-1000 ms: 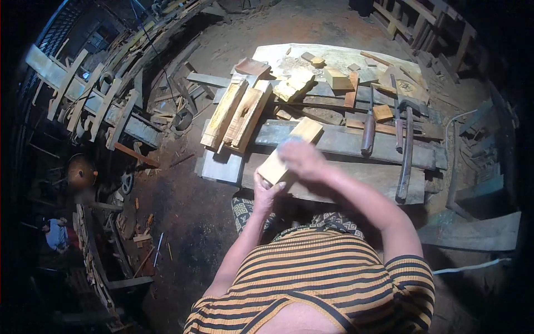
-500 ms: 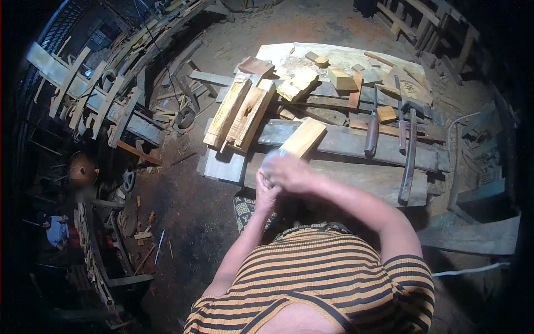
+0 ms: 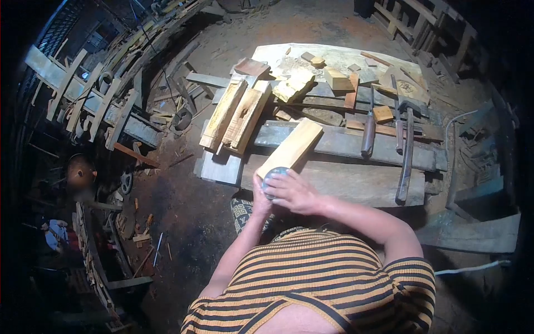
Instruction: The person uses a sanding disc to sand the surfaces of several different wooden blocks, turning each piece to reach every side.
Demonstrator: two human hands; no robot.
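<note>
The left hand (image 3: 259, 196) grips the near end of a pale rectangular block of wood (image 3: 291, 147), its fingers wrapped around that end from the left side. The block slants from the near edge of the table (image 3: 356, 183), a low bench of grey weathered planks, up and to the right, with its far end lying over a grey plank. The right hand (image 3: 293, 192) presses a small grey-blue rounded pad (image 3: 273, 176) against the block's near end, fingers clenched over the pad so only its top shows.

Right of the block the near plank of the table is bare as far as a long dark iron tool (image 3: 405, 161) that lies near to far, close to the right edge. A wooden-handled chisel (image 3: 368, 129) lies just left of it, well apart from the block. To the left, two long rough carved timbers (image 3: 233, 116) lie side by side, slanted the same way as the block, their near ends overhanging a grey board at the table's left edge. Farther back sit scattered small yellow offcuts (image 3: 293, 84) and a pale flat slab (image 3: 334, 55).

Beyond the near edge, by the person's striped shirt, is dark dirt floor (image 3: 183, 206), open to the left apart from small scraps.
</note>
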